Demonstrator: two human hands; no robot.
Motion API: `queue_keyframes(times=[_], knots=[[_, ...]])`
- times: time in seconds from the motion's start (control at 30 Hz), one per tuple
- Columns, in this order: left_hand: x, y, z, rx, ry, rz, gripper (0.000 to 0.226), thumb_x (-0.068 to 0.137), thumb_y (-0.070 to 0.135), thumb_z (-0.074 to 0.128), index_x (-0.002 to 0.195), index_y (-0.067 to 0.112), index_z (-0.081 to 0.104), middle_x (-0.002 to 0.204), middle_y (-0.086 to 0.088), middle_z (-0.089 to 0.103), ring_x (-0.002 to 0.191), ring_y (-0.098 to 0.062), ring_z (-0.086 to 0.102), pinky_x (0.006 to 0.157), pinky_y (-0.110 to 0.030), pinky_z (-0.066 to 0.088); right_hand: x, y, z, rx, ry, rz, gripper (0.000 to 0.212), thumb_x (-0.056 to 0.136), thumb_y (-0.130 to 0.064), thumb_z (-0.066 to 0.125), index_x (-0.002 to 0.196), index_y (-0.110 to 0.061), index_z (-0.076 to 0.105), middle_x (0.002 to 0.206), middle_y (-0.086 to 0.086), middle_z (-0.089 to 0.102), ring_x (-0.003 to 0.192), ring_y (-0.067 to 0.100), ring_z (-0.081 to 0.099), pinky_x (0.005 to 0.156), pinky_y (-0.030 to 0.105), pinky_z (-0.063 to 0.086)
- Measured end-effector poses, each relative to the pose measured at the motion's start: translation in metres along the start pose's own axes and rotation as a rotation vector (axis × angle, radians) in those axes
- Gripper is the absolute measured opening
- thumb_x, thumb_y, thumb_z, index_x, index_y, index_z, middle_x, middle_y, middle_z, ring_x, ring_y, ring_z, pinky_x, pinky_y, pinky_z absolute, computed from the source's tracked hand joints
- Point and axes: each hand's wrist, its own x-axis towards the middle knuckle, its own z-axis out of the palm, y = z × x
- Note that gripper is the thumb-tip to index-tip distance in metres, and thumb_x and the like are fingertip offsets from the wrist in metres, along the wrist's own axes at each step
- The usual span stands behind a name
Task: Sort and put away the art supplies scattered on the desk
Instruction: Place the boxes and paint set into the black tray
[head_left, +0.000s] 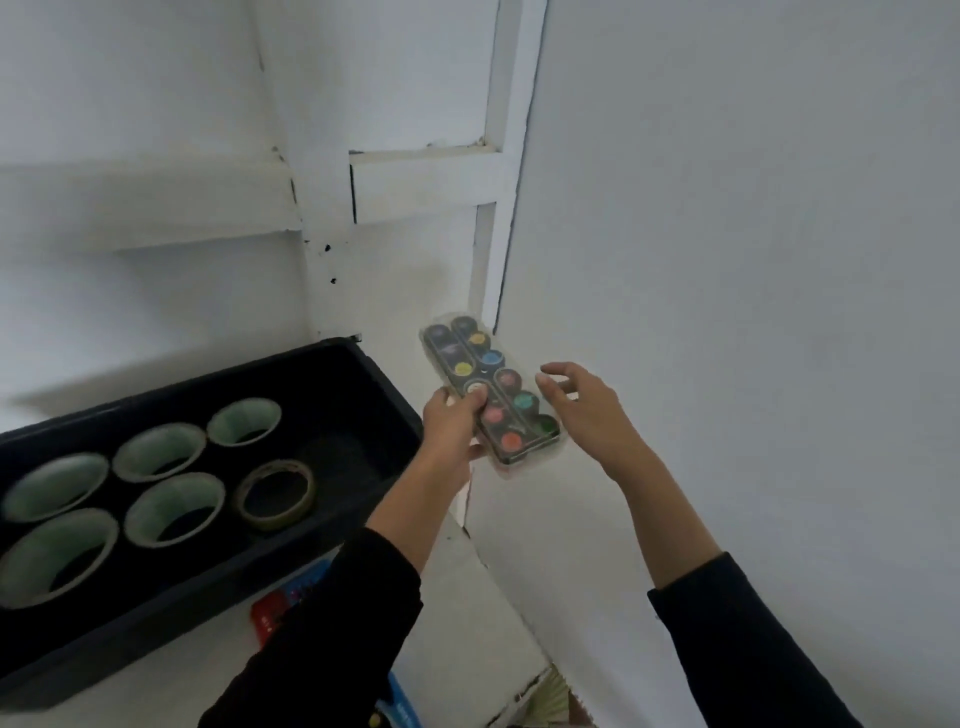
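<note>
A flat watercolour paint set in a clear plastic case shows several round colour pans in two rows. My left hand grips its left edge, thumb on top, and holds it up over the white shelf corner. My right hand hovers at the case's right edge with fingers spread and loosely bent, holding nothing. A black bin to the left holds several rolls of tape, most with pale green cores, and one thinner brownish roll.
White walls close in on the right and behind. A white shelf board runs above the bin. Below the bin, a red and blue package pokes out. A white ledge lies under my arms.
</note>
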Motion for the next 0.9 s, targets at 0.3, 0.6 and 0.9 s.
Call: queue_keyframes(times=[0.3, 0.6, 0.9], knots=[[0.029, 0.033, -0.124, -0.048, 0.438, 0.079, 0.017, 0.095, 0.010, 0.050, 0.110, 0.010, 0.060, 0.102, -0.011, 0.068, 0.087, -0.027, 0.065, 0.076, -0.042, 0.053, 0.056, 0.001, 0.143, -0.005, -0.410, -0.181, 0.045, 0.099, -0.032, 0.043, 0.136, -0.008, 0.042, 0.126, 0.010, 0.055, 0.114, 0.023, 0.053, 0.094, 0.032, 0.044], [0.058, -0.004, -0.120, 0.271, 0.521, -0.102, 0.029, 0.096, 0.003, 0.046, 0.122, -0.008, 0.049, 0.094, -0.017, 0.062, 0.073, -0.026, 0.062, 0.054, -0.035, 0.054, 0.072, 0.013, 0.181, 0.155, -0.345, -0.251, 0.038, 0.101, -0.013, 0.029, 0.136, -0.004, 0.041, 0.124, 0.014, 0.056, 0.111, 0.025, 0.055, 0.093, 0.030, 0.046], [0.026, 0.007, -0.109, 0.827, 0.549, 0.087, 0.031, 0.093, 0.012, 0.054, 0.123, 0.007, 0.060, 0.117, -0.010, 0.064, 0.101, -0.018, 0.061, 0.083, -0.027, 0.049, 0.083, 0.023, 0.196, 0.178, -0.353, -0.257, 0.039, 0.098, -0.013, 0.029, 0.134, -0.006, 0.042, 0.124, 0.018, 0.056, 0.112, 0.033, 0.055, 0.094, 0.047, 0.049]])
